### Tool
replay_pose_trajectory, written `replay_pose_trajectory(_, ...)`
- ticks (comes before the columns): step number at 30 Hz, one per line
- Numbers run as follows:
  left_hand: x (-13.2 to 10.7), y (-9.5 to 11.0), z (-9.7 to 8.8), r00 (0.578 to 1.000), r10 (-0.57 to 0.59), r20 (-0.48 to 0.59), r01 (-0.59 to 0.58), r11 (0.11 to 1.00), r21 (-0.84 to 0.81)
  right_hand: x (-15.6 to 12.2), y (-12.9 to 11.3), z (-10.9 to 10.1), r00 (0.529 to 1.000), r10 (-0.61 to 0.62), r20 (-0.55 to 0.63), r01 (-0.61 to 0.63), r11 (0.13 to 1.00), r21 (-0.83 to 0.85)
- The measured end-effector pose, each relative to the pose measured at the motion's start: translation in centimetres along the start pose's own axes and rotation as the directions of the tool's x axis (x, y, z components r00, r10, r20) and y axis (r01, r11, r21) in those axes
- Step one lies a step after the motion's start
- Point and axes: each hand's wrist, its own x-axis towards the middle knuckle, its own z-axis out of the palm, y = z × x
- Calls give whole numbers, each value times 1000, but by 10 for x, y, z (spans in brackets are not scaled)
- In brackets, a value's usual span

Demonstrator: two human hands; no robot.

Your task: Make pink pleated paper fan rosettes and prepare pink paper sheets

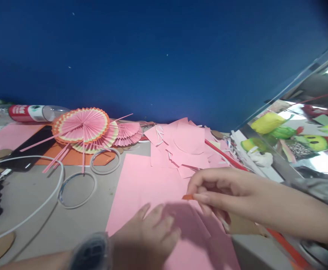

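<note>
My left hand (149, 234) lies flat with fingers spread on a large pink paper sheet (141, 187) at the bottom middle of the view. My right hand (226, 191) comes in from the right and pinches a small orange object (188, 197), perhaps a pencil tip, over the same sheet. Just beyond my right hand lies a heap of cut pink paper pieces (186, 144).
Folded pink paper fans (82, 125) lie at the back left on an orange sheet (74, 157), with wire rings (76, 189), a white cable (40, 204) and a lying bottle (31, 112). A blue wall (152, 56) stands behind. A glass case with toys (293, 138) is at right.
</note>
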Motion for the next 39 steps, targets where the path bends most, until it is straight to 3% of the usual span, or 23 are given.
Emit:
replay_pose_trajectory(2, -1, 3, 25, 999, -27, 37, 23, 992, 121, 7, 2, -3, 997, 22, 69, -19, 999, -46)
replay_pose_trajectory(4, -2, 6, 40, 994, -21, 107, 6, 991, 135, 15, 4, -4, 997, 28, 77, -20, 995, -98)
replay_pose_trajectory(6, -1, 8, 47, 988, -14, 155, -2, 995, 104, 23, 6, -4, 1000, 0, -18, -2, 992, -130)
replay_pose_trajectory(8, -1, 12, 51, 982, -9, 187, 2, 999, 42, 27, 8, -7, 962, -153, -227, 124, 983, -138)
replay_pose_trajectory(9, 0, 13, 52, 979, -2, 204, 1, 1000, 4, 29, 8, -9, 894, -269, -358, 234, 962, -138)
replay_pose_trajectory(11, 2, 16, 54, 971, -1, 238, 14, 998, -54, 31, 8, -16, 656, -442, -612, 484, 868, -108)
replay_pose_trajectory(12, 3, 17, 55, 968, -2, 251, 19, 998, -66, 32, 8, -20, 543, -448, -710, 584, 809, -65)
replay_pose_trajectory(13, 5, 16, 54, 966, -7, 259, 25, 997, -68, 33, 8, -23, 467, -412, -783, 658, 753, -4)
replay_pose_trajectory(14, 7, 16, 53, 965, -16, 262, 33, 998, -61, 35, 8, -24, 435, -353, -829, 706, 704, 70)
replay_pose_trajectory(15, 8, 14, 51, 965, -23, 260, 37, 998, -50, 36, 9, -25, 438, -296, -848, 731, 667, 144)
replay_pose_trajectory(18, 10, 8, 43, 967, -23, 252, 29, 999, -23, 39, 16, -19, 516, -225, -827, 725, 629, 281)
replay_pose_trajectory(21, 3, 5, 40, 968, -12, 251, 20, 999, -31, 33, 23, -12, 601, -222, -768, 659, 681, 318)
replay_pose_trajectory(23, -3, 7, 43, 968, 15, 250, 0, 998, -60, 24, 22, -11, 744, -240, -623, 515, 800, 307)
replay_pose_trajectory(25, -4, 12, 49, 968, 34, 248, -13, 996, -88, 16, 14, -12, 912, -233, -337, 318, 922, 223)
replay_pose_trajectory(26, -3, 15, 52, 970, 39, 242, -16, 995, -96, 15, 9, -11, 962, -215, -169, 242, 956, 166)
replay_pose_trajectory(29, 4, 24, 55, 979, 45, 200, -28, 996, -89, 26, -2, 0, 991, -80, 103, 89, 992, -92)
replay_pose_trajectory(33, -1, 25, 40, 986, 105, 133, -106, 994, 2, 66, 9, 30, 973, 56, 222, 22, 942, -335)
replay_pose_trajectory(36, -20, 15, 22, 974, 168, 149, -174, 984, 31, 93, 25, 46, 978, 32, 206, 38, 943, -330)
replay_pose_trajectory(39, -39, 6, 13, 978, 52, 204, -54, 999, 2, 110, 37, 54, 985, 9, 172, 43, 954, -296)
